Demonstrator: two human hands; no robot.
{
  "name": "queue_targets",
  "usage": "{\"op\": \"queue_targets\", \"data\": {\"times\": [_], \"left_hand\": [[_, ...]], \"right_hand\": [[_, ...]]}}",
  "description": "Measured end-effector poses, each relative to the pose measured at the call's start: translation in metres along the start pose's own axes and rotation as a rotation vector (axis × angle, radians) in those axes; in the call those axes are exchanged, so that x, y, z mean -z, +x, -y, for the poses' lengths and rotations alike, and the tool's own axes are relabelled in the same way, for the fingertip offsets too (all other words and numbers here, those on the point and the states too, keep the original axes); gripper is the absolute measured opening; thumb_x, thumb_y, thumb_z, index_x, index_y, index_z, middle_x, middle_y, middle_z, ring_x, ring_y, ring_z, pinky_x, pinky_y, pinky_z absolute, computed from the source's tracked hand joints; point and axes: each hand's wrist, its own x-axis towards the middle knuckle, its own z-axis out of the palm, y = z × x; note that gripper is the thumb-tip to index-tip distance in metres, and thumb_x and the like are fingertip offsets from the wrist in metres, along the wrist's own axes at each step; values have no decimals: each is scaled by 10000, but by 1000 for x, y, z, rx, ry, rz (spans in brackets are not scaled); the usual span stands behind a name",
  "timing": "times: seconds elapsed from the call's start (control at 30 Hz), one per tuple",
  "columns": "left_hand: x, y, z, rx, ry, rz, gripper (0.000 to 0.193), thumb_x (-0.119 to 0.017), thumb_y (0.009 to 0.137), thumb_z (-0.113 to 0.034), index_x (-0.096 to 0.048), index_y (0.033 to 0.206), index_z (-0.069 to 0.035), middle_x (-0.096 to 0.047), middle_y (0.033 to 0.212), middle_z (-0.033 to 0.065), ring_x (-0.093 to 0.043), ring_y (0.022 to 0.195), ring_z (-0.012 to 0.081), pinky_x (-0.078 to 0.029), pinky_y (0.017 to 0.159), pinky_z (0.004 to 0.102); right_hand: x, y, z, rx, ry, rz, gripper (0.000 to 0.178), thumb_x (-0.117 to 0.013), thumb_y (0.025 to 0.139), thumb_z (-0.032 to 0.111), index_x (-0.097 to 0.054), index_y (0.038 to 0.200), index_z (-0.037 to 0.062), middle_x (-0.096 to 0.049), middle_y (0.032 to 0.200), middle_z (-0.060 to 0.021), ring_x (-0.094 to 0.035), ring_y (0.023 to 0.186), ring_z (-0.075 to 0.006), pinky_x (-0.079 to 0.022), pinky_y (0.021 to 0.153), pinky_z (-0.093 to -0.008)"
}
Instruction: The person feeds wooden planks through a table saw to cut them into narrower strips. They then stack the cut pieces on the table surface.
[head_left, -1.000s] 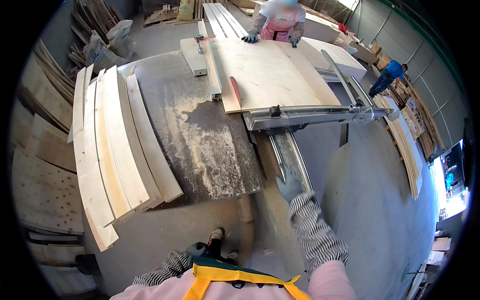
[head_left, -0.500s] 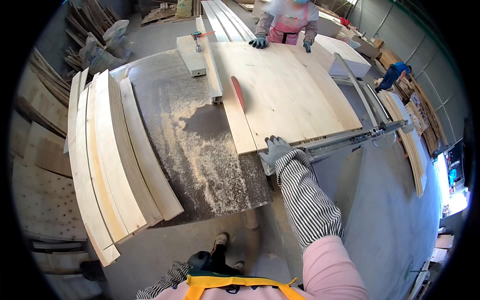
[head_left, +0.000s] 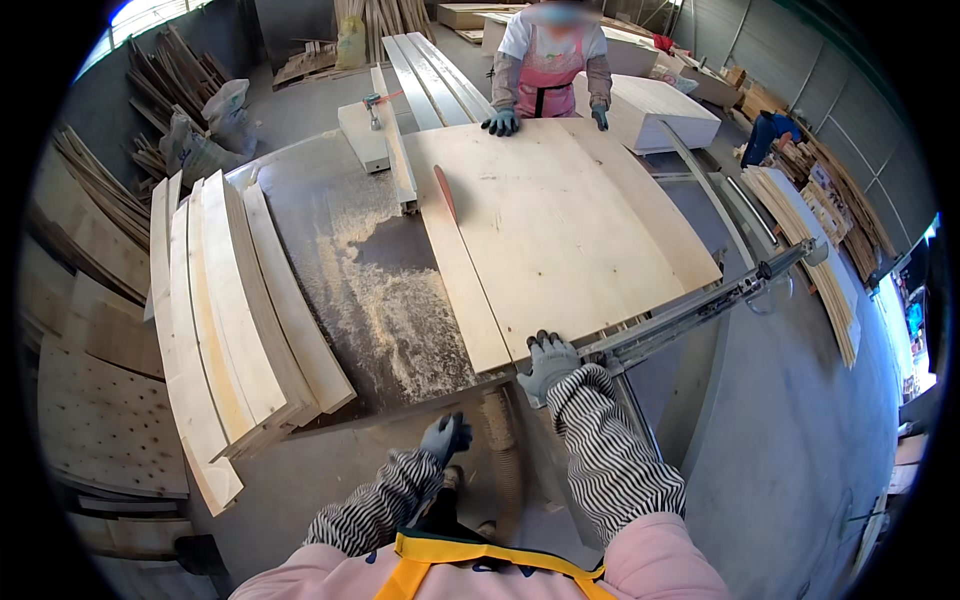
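Observation:
A large pale plywood panel [head_left: 560, 230] lies on the saw table, a long cut running from the red blade guard [head_left: 445, 194] to its near edge. Left of the cut is a narrow strip [head_left: 465, 300]. My right hand [head_left: 548, 368], in a grey glove, rests on the panel's near edge just right of the cut, fingers spread over the top. My left hand [head_left: 446, 437], also gloved, hangs off the table's front edge, loosely bent with nothing seen in it. Across the table, a co-worker's gloved left and right hands [head_left: 502, 122] touch the panel's far edge.
Sawdust covers the dark saw table [head_left: 370, 400] beside the fence [head_left: 398, 165]. Stacked boards [head_left: 235, 310] overhang its left side. A metal rail [head_left: 680, 315] runs along the right. Below the near edge hangs a ribbed hose [head_left: 500, 450]. Another person [head_left: 765, 135] bends by the far-right lumber.
The panel has slid toward me past the blade guard, with my right hand still at its near edge. My left hand has risen from beside my body toward the table edge.

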Motion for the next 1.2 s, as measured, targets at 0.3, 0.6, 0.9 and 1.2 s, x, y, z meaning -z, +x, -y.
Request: {"op": "queue_targets", "data": {"times": [0.3, 0.6, 0.9, 1.2], "left_hand": [[-77, 19, -22, -181, 441, -239, 767, -512, 790, -693, -579, 1021, 36, -634, 845, 163, -614, 757, 258, -489, 678, 359], [-101, -8, 61, -242, 180, -360, 570, -674, 813, -462, -592, 1109, 18, -656, 1022, 129, -626, 881, 227, -498, 769, 334], [-157, -109, 18, -255, 133, -275, 535, -655, 821, -488, -621, 994, 18, -655, 858, 96, -588, 747, 158, -477, 653, 295], [-145, -202, 58, -380, 155, -298, 459, -657, 855, -377, -612, 1079, 21, -666, 938, 88, -593, 828, 139, -465, 736, 270]], "right_hand": [[-40, -116, -16, -10, 22, 16, 780, -561, 774, 474, -339, 1399, 62, -292, 1470, -164, -266, 1360, -299, -189, 1111, -410], [-68, -213, -26, 16, 33, 0, 772, -539, 783, 469, -342, 1391, 35, -297, 1462, -185, -269, 1358, -313, -195, 1107, -404], [-69, -271, -11, -255, 46, 147, 828, -554, 768, 576, -364, 1372, 42, -288, 1466, -185, -274, 1351, -336, -257, 1077, -438], [-110, -250, -39, -555, 175, -267, 545, -643, 792, 303, -449, 1263, 112, -316, 1387, -136, -359, 1235, -397, -377, 987, -486]]}}
